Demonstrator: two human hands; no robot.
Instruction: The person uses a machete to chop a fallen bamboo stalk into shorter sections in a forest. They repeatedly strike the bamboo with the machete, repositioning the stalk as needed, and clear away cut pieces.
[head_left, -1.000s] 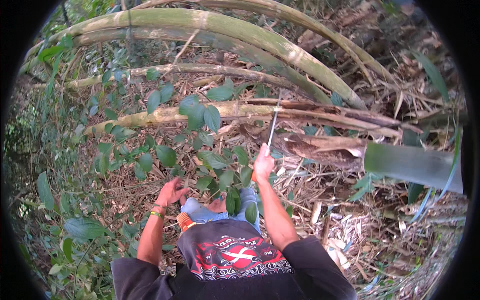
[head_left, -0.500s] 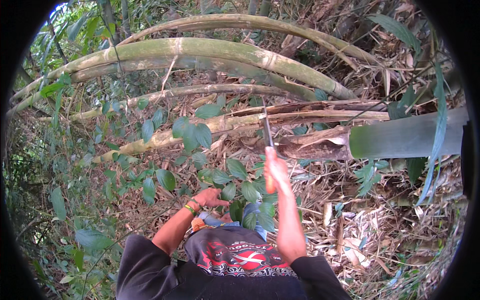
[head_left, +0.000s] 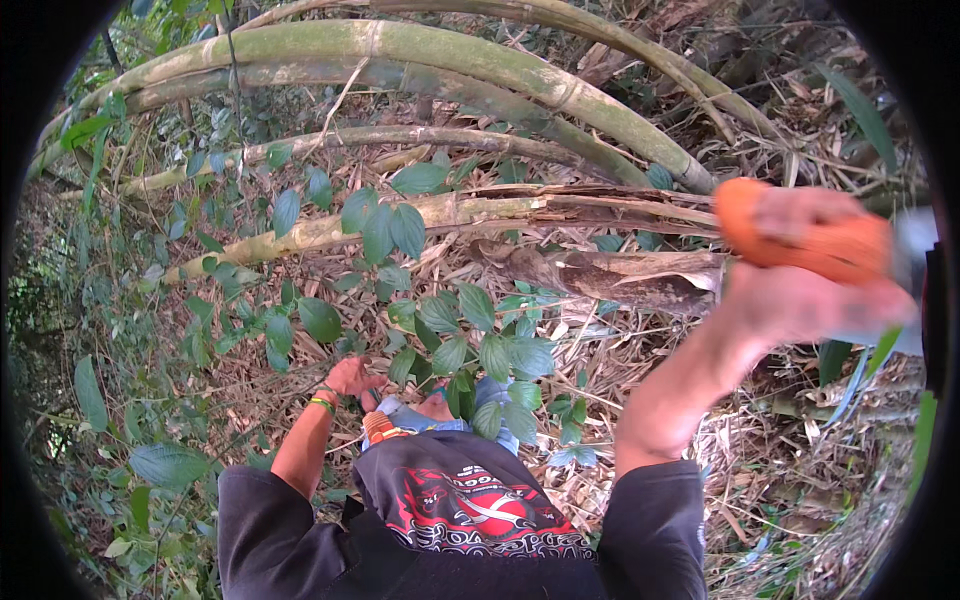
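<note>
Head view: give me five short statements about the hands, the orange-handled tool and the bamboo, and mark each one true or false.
1. The right hand grips an orange tool handle. True.
2. The left hand holds the tool as well. False: it is low among the green leaves, apart from the tool.
3. The right arm is raised to the picture's right side. True.
4. The split bamboo stalk stands upright. False: it lies nearly level over the leaf litter.
5. The left wrist is bare. False: it wears a green wristband.
</note>
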